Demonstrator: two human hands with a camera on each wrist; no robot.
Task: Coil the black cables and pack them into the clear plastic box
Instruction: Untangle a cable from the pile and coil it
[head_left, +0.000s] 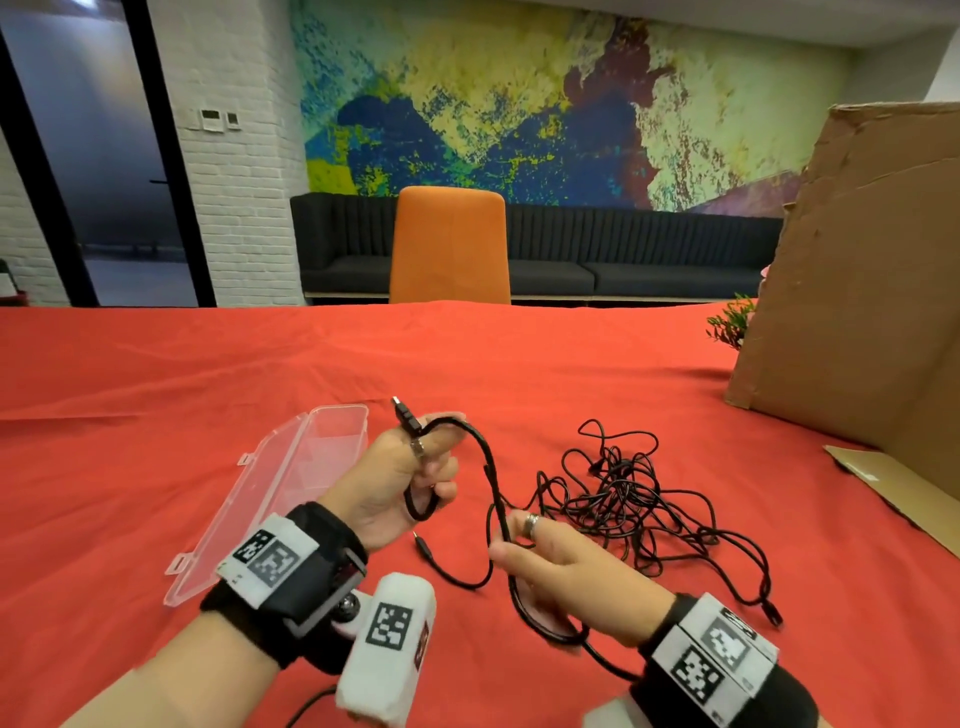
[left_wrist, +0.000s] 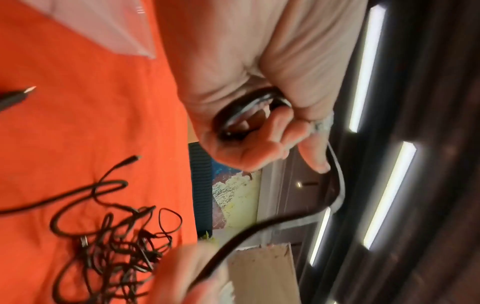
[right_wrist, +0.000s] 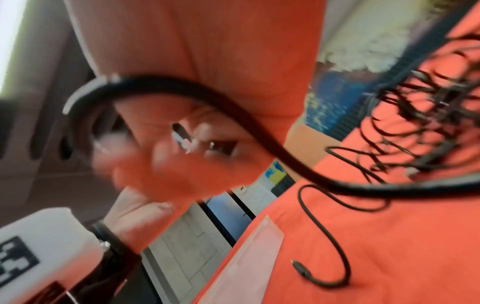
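Observation:
My left hand (head_left: 410, 467) grips a thick black braided cable (head_left: 487, 457), raised above the table. Its USB plug (head_left: 405, 413) sticks up past the fingers and a small loop (head_left: 421, 506) hangs under the palm; that loop (left_wrist: 249, 115) sits inside the curled fingers in the left wrist view. From there the cable arcs over to my right hand (head_left: 540, 551), which pinches it lower down (right_wrist: 233, 107). The clear plastic box (head_left: 332, 431) lies open and empty-looking, left of my left hand. A tangle of thin black cables (head_left: 623, 499) lies on the cloth to the right.
A red cloth (head_left: 208, 395) covers the table. A big cardboard box (head_left: 857, 286) stands at the right with a flap (head_left: 893, 493) lying flat. A loose plug (head_left: 423, 545) rests between my hands. An orange chair (head_left: 449, 244) and a small plant (head_left: 730, 322) are at the far edge.

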